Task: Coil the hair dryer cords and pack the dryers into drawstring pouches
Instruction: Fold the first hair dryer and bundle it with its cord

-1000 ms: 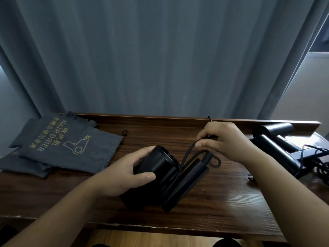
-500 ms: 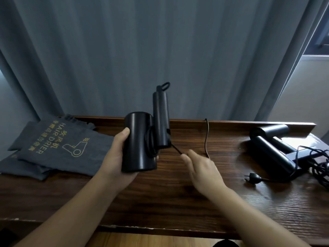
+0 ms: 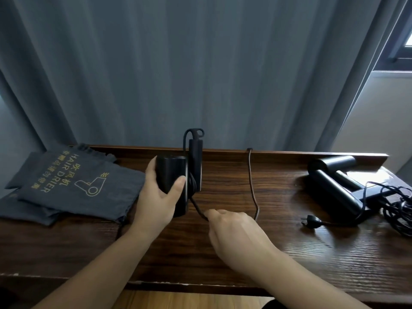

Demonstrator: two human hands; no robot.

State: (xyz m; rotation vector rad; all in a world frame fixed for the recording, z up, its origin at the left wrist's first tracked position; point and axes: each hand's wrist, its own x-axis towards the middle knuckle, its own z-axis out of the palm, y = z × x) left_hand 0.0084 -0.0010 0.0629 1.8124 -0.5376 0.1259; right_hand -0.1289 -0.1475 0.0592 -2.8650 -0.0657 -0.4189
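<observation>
At the far left of the wooden table [image 3: 278, 259] lies a small stack of dark grey pouches [image 3: 73, 186], the top one printed in yellow with a dryer outline and the words HAIR DRIER, its bottom corner reaching toward the person's left wrist. Just to the right of the stack, the left hand [image 3: 158, 195] grips the barrel of a black hair dryer [image 3: 174, 181], fingers curled round the far side and the thumb pressed on the near side, so the barrel stands upright above the table. The folded handle [image 3: 195, 163] rises beside the barrel, its hanging loop at the top showing against the grey curtain [image 3: 200, 63]. A black cord [image 3: 197, 207] runs down from the top of the handle, gathers in turns between barrel and handle, then slants down and right to the right hand [image 3: 236, 233], which pinches it between the fingertips low over the tabletop, knuckles up. Past that hand a thin loose stretch of cord [image 3: 252, 186] hangs from the raised back edge of the table and bends near the hand. Farther right a plug [image 3: 312, 220] lies flat on the wood, and at the right end two more black dryers [image 3: 334, 184] lie together on their sides with a tangle of cords [image 3: 399, 210] beside them, lit by the window [image 3: 401, 41] above
</observation>
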